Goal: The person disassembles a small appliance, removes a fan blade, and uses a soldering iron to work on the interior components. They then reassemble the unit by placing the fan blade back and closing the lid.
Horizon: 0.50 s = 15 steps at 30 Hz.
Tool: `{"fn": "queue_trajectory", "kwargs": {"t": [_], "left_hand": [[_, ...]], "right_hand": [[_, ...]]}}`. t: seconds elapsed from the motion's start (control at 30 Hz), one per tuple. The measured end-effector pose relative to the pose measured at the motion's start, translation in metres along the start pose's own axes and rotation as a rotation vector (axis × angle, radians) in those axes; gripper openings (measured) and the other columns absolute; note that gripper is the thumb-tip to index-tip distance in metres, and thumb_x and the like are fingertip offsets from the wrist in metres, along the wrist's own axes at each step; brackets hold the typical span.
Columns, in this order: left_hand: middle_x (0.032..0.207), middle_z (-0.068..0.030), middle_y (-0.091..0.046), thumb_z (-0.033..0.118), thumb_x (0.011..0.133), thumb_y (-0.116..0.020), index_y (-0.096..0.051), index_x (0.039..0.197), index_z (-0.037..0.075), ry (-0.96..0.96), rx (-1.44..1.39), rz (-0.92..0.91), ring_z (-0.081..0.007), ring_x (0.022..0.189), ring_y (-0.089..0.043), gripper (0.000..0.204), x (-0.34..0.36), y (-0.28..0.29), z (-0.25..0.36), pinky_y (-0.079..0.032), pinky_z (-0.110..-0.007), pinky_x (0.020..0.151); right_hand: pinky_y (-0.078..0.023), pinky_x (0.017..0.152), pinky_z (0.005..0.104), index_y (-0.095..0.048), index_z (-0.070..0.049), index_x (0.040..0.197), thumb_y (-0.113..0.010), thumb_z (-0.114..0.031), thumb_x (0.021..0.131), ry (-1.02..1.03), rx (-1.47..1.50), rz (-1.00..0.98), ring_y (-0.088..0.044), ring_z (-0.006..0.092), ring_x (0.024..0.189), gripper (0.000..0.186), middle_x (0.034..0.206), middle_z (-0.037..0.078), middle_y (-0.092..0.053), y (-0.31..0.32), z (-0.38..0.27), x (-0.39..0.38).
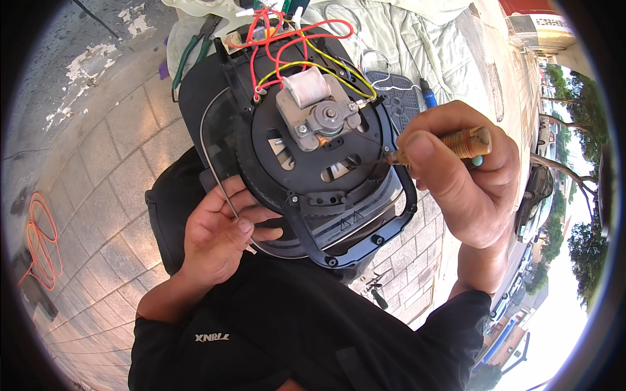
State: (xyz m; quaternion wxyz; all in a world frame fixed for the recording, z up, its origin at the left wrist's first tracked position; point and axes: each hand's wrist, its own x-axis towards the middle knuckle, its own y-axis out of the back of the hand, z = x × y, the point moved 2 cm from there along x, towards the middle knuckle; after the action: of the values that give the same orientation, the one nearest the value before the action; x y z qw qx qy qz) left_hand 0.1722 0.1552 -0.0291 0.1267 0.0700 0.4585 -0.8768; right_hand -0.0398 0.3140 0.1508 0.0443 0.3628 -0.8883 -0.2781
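A black appliance top [303, 215] faces up, bearing a slotted round plate, a motor [319, 111] with a pale cylinder, and red and yellow wires [293, 39]. My right hand [460, 176] grips an amber-handled screwdriver [475, 143]; its thin shaft points left over the plate, by the lower slot, its tip hard to make out. My left hand [218, 241] holds the thin metal rim [223, 192] at the appliance's left, thumb against it and some fingers spread underneath.
Green-handled pliers [186, 58] and a pale cloth [417, 26] lie beyond. A blue-handled tool [428, 94] is at right, small tools [377, 293] on the paving below. An orange cord [42, 241] coils at left. Trees and parked cars [538, 195] stand at far right.
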Motion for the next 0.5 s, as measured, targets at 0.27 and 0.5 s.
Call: {"fn": "queue_trajectory", "kwargs": {"t": [0.27,0.5], "left_hand": [[0.147,-0.0250,-0.058,0.006,0.105,-0.061,-0.035,0.156,-0.007,0.005,-0.020,-0.014,-0.0359,0.132,-0.064,0.059,-0.001,0.001,0.001,-0.062,-0.044,0.101],[0.153,-0.0249,-0.052,0.007,0.104,-0.060,-0.033,0.158,-0.006,-0.041,-0.107,-0.094,-0.0361,0.134,-0.062,0.062,0.002,0.003,0.000,-0.059,-0.047,0.106]], "right_hand": [[-0.045,0.063,0.0220,-0.074,0.000,0.100,-0.074,-0.022,0.099,0.099,-0.024,-0.020,-0.058,0.0061,0.068,0.022,0.084,0.003,-0.070,-0.003,0.003,0.001],[-0.044,0.064,0.0222,-0.074,0.000,0.098,-0.075,-0.015,0.098,0.228,0.033,0.282,-0.058,0.0063,0.070,0.014,0.081,0.001,-0.069,0.014,-0.009,-0.013]]}}
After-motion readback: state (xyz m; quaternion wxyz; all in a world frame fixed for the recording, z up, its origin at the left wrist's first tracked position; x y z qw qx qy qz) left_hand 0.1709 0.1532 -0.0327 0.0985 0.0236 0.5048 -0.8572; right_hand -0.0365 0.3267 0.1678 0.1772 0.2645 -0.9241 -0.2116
